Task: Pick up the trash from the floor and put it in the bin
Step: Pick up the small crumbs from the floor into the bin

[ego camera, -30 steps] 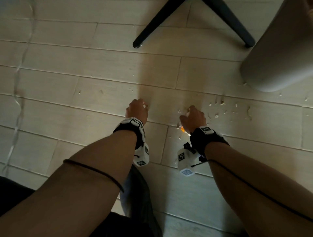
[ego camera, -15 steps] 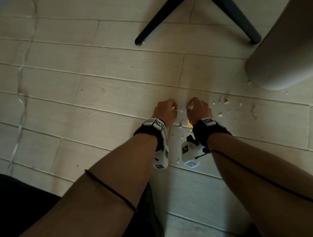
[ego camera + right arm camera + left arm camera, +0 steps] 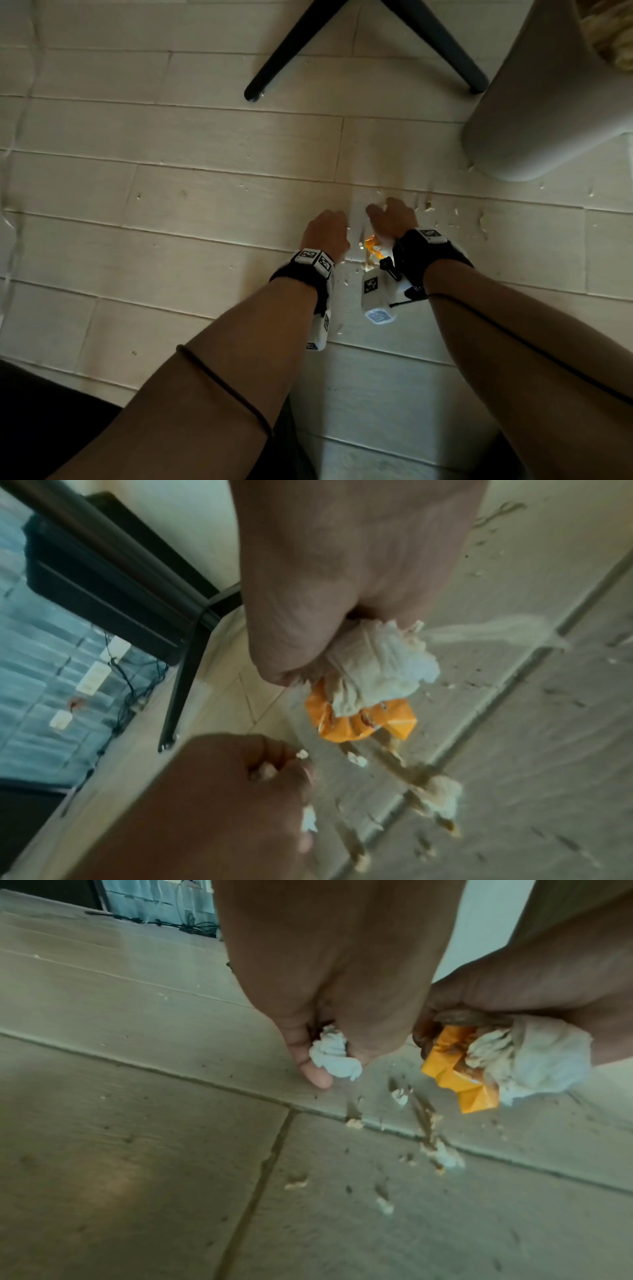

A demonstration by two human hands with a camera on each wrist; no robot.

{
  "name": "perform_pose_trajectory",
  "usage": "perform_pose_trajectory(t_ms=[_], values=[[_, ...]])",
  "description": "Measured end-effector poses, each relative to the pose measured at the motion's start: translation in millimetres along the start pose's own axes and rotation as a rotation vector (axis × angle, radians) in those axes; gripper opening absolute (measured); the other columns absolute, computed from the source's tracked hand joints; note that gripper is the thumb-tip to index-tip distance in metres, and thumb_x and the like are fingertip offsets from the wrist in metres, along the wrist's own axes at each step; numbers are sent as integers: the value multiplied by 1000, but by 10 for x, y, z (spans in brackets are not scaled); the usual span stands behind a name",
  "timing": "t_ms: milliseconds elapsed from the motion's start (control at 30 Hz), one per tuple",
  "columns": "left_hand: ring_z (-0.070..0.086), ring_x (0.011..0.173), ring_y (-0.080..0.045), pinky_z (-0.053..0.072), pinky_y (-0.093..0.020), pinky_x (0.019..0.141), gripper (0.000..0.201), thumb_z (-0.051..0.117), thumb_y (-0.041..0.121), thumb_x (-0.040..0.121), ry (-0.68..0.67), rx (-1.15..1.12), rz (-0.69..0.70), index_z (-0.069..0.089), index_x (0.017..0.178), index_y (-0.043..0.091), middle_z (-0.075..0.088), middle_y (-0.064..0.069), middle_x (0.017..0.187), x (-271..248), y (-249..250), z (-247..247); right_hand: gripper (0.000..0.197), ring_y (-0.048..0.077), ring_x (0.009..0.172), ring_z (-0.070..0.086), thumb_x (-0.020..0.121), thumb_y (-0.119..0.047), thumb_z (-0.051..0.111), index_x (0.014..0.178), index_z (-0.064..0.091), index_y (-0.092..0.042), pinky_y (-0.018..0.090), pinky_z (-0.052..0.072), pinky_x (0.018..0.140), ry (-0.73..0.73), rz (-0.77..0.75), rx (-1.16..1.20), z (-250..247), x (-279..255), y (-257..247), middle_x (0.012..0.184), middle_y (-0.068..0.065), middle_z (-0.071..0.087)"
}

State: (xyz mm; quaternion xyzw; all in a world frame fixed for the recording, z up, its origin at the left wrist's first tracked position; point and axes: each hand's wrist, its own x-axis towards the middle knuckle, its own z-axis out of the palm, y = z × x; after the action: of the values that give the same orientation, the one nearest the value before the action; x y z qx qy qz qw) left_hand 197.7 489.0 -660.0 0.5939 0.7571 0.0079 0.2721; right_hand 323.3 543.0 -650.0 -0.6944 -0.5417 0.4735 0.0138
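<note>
Since a second ago my left hand (image 3: 325,233) has slid across the floor (image 3: 171,212) from well apart to just beside my right hand (image 3: 390,219), and both now sit near the middle of the head view, over the tile seam.

Going from big to small: the bin (image 3: 534,102) stands at the upper right of the head view, well apart from my hands, with pale stuff already showing inside its rim. Black chair legs (image 3: 291,51) cross the top centre.

My right hand is clamped on a wad of white tissue (image 3: 534,1056) and an orange wrapper (image 3: 452,1074), both bulging out below the curled fingers. My left hand pinches a small tissue scrap (image 3: 334,1056) between thumb and fingers, its fingertip touching the floor.

Smallest are the crumbs (image 3: 441,1153), scattered along the grout line at the lower right of the left wrist view, with more trailing toward the bin.

To do this step well, I judge I should keep the right fist tight so the wrapper does not slip out, pinch the larger crumbs one at a time with the left fingertips, and carry both loads over the bin's rim before loosening either hand.
</note>
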Motion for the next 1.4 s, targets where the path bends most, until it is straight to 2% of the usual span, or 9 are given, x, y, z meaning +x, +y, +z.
perform_pose_trajectory(t_ms=[233, 433, 533, 700, 967, 1100, 1200, 1300, 1400], values=[[64, 101, -21, 44, -22, 86, 17, 55, 20, 94, 16, -349, -21, 71, 96, 14, 71, -6, 107, 128, 231, -220, 53, 34, 112, 63, 89, -47, 44, 114, 66, -5, 37, 48, 93, 108, -40, 260, -458, 11, -193, 119, 20, 68], [60, 84, -13, 40, -19, 70, 16, 59, 22, 94, 133, -441, 212, 70, 95, 12, 66, 2, 88, 242, 701, -839, 30, 25, 66, 54, 85, -39, 45, 74, 61, -16, 36, 43, 64, 164, -206, 462, -976, -127, -654, 75, 4, 60], [56, 76, -14, 35, -16, 63, 17, 52, 11, 93, 236, -414, 337, 69, 91, 10, 61, 2, 81, 243, 1018, -1234, 31, 17, 56, 49, 97, -34, 41, 76, 54, -16, 31, 41, 56, 201, -338, 396, -1317, -272, -940, 66, 0, 52], [66, 76, -14, 56, -29, 72, 15, 51, 15, 92, 362, -520, 481, 64, 86, 17, 68, 0, 83, 291, 1585, -1767, 40, 26, 75, 60, 103, -43, 38, 85, 55, -11, 39, 54, 74, 413, -496, 366, -2095, -554, -1263, 80, 10, 60], [62, 85, -8, 44, -14, 70, 14, 58, 23, 93, 447, -374, 684, 70, 95, 18, 68, 5, 92, 410, 2743, -2069, 36, 25, 79, 62, 92, -52, 46, 67, 47, -25, 38, 53, 84, 600, -356, 437, -3164, -644, -956, 75, 0, 58], [65, 100, -18, 53, -33, 86, 19, 57, 23, 92, 434, -277, 672, 70, 104, 18, 71, -1, 107, 500, 3130, -2003, 54, 28, 115, 60, 84, -57, 52, 116, 58, -14, 37, 47, 96, 663, -285, 444, -3453, -623, -697, 119, 8, 62], [62, 110, -19, 51, -36, 96, 24, 59, 28, 92, 286, -25, 646, 68, 114, 23, 67, 0, 120, 584, 3252, -1975, 66, 25, 121, 55, 88, -53, 57, 137, 42, -12, 37, 47, 102, 704, -256, 495, -3662, -585, -536, 133, 9, 56], [57, 116, -20, 45, -29, 93, 30, 54, 38, 95, 89, 321, 684, 68, 119, 26, 62, 2, 128, 572, 3296, -2022, 70, 29, 123, 51, 82, -58, 60, 135, 43, -16, 42, 43, 107, 765, -240, 501, -3818, -585, -462, 133, 9, 52], [57, 112, -17, 45, -31, 98, 29, 52, 33, 97, 41, 300, 686, 67, 118, 20, 63, 0, 125, 540, 3248, -2064, 63, 30, 126, 44, 81, -60, 59, 130, 48, -23, 40, 38, 108, 790, -260, 496, -3855, -551, -445, 135, 7, 47]])
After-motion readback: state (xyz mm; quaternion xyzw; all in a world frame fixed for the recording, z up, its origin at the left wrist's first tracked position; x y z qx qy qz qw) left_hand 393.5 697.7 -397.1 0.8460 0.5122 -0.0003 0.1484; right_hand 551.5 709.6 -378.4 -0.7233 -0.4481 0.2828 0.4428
